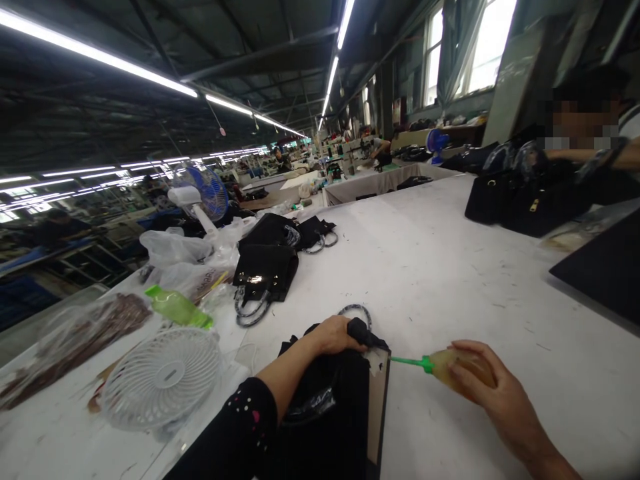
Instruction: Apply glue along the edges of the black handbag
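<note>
A black handbag (345, 413) lies on the white table (440, 267) right in front of me. My left hand (337, 335) is closed on the bag's upper edge, pinching a black flap near a patch of exposed lining. My right hand (493, 390) is wrapped round a small amber glue bottle (453, 367). Its green nozzle (407, 362) points left and nearly touches the bag's top corner. A grey ring handle (356, 310) shows just behind my left hand.
A white desk fan (163, 380) lies at my left, beside a green bottle (177, 307) and plastic bags (175, 250). More black handbags (267, 267) sit further up the table. A person sits at the far right with black bags (525, 197). A blue fan (207, 193) stands behind.
</note>
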Tool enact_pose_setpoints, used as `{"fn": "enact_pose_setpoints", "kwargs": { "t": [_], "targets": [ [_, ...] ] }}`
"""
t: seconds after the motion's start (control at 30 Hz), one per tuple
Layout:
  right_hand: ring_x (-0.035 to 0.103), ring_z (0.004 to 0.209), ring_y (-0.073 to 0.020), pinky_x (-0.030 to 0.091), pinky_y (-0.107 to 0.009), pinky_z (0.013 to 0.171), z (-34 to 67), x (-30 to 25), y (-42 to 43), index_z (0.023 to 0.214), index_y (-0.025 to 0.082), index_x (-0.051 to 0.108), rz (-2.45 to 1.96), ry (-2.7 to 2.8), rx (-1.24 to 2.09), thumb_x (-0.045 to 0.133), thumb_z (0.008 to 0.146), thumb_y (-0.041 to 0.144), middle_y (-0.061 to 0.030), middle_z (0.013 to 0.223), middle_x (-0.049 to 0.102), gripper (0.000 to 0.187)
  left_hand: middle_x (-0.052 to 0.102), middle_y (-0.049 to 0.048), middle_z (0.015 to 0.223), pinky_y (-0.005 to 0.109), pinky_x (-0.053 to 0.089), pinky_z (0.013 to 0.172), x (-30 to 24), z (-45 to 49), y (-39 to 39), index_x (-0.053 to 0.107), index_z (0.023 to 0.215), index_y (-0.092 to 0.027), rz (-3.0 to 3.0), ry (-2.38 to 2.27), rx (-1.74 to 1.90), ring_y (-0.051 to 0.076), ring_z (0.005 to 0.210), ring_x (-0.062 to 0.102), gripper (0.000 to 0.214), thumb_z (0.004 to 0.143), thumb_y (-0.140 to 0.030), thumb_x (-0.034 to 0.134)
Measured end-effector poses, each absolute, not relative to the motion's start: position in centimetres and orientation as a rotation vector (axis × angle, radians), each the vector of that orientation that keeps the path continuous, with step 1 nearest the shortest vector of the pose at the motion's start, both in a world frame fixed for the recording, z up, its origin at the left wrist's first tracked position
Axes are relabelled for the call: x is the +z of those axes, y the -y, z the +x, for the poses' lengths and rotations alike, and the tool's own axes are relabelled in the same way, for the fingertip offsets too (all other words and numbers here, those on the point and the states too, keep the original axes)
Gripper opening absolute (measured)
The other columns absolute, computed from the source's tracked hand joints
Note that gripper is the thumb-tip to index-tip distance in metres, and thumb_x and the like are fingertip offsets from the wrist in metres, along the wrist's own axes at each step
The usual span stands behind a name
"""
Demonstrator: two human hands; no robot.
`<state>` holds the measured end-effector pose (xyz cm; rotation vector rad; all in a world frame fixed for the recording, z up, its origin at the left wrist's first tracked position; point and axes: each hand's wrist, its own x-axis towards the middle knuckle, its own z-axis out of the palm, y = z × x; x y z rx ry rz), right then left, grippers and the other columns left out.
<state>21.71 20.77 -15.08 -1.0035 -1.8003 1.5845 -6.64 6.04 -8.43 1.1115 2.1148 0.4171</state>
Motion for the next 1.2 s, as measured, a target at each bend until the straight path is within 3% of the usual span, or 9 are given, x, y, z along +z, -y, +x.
{"fn": "enact_pose_setpoints", "kwargs": {
  "t": [0.3,0.57,0.83,1.2],
  "targets": [
    [0.067,0.088,-0.024,0.055,-0.034,0.077,19.8,-15.1,-21.1,0.1,0.025,0.063,-0.691,2.081,1.119,0.068,0.083,0.054,-0.0035,0.099,0.067,0.034,0.074,-0.003,0.081,0.025,0.048,0.071,-9.2,-6.3,-6.6,0.077,0.088,-0.025,1.114,-2.148,0.335,0.021,0.085,0.067,0.03,0.063,-0.041,0.083],
    [0.064,0.074,-0.0185,0.052,-0.029,0.066,20.3,-14.9,-20.9,0.095,0.025,0.06,-0.531,2.203,1.274,0.061,0.092,0.048,0.0003,0.086,0.062,0.023,0.075,-0.0026,0.085,0.025,0.048,0.072,-9.2,-6.2,-6.6,0.077,0.089,-0.026,1.142,-2.148,0.309,0.021,0.088,0.068,0.031,0.064,-0.044,0.083],
    [0.061,0.078,-0.0185,0.05,-0.03,0.068,19.9,-15.1,-21.1,0.098,0.027,0.061,-0.337,2.18,1.173,0.064,0.093,0.034,-0.001,0.089,0.059,0.009,0.074,-0.0023,0.083,0.025,0.049,0.07,-9.4,-6.2,-6.6,0.076,0.09,-0.026,1.134,-2.169,0.299,0.021,0.088,0.068,0.034,0.063,-0.046,0.083],
    [0.063,0.081,-0.0209,0.055,-0.033,0.067,19.7,-14.1,-20.7,0.108,0.029,0.064,-0.161,2.157,0.979,0.066,0.092,0.022,-0.0047,0.093,0.061,0.017,0.074,-0.0027,0.083,0.025,0.048,0.07,-9.0,-5.9,-6.9,0.076,0.088,-0.026,1.147,-2.168,0.283,0.022,0.087,0.068,0.029,0.064,-0.042,0.083]
  ]
}}
